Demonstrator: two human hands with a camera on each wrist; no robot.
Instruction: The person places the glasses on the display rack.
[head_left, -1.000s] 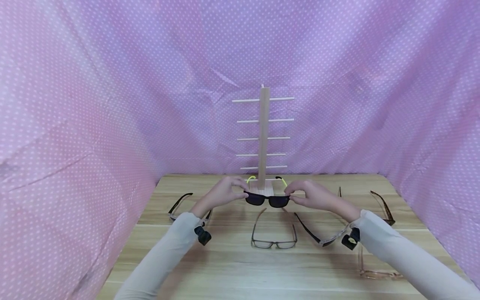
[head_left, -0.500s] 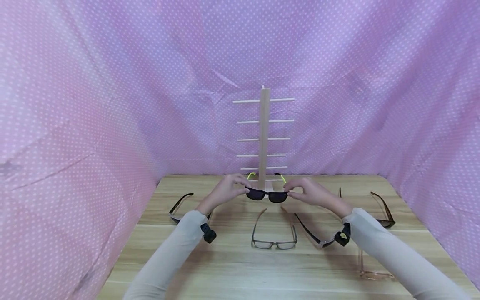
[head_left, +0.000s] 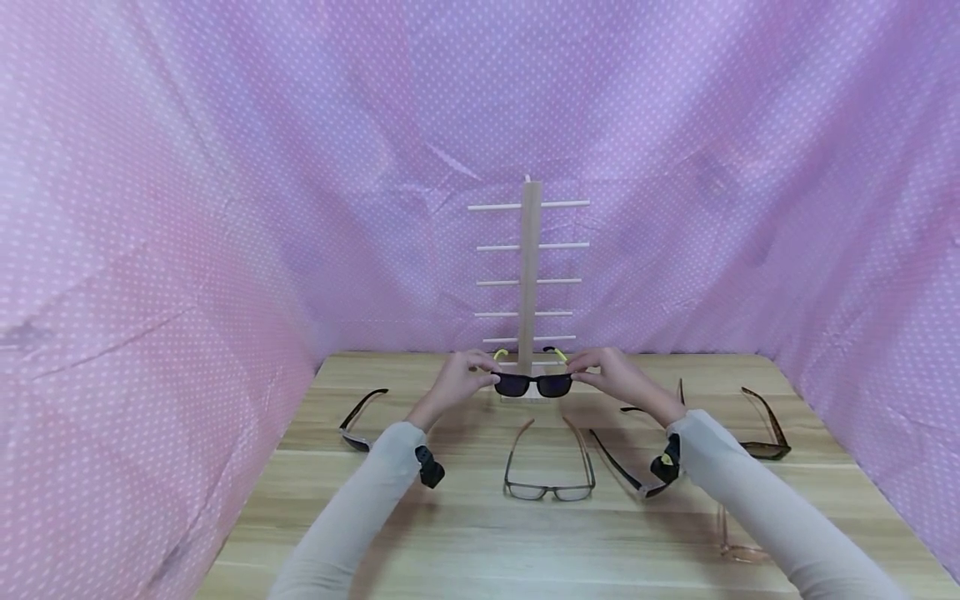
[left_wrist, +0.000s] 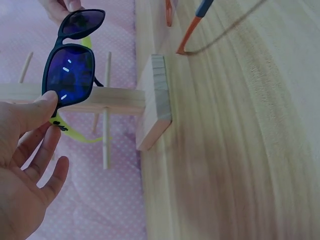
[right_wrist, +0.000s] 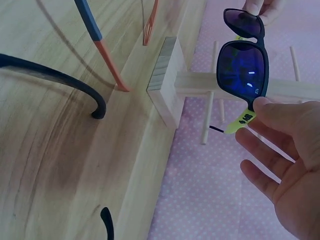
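While the left hand (head_left: pixel 456 382) and right hand (head_left: pixel 611 377) each pinch an end of the sunglasses (head_left: pixel 533 384), the rack (head_left: pixel 528 275) stands just beyond them, perhaps touching

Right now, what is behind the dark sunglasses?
Behind the sunglasses stands the wooden rack, its post and dowels visible above. Its base is mostly covered by the lenses.

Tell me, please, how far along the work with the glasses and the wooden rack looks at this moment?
Early. Done: nothing hangs on the wooden rack; all its pegs are bare. In hand: the left hand and right hand pinch the black sunglasses with yellow arms by their ends, level with the rack's lowest pegs. Left: several other pairs lie on the table, including the grey glasses.
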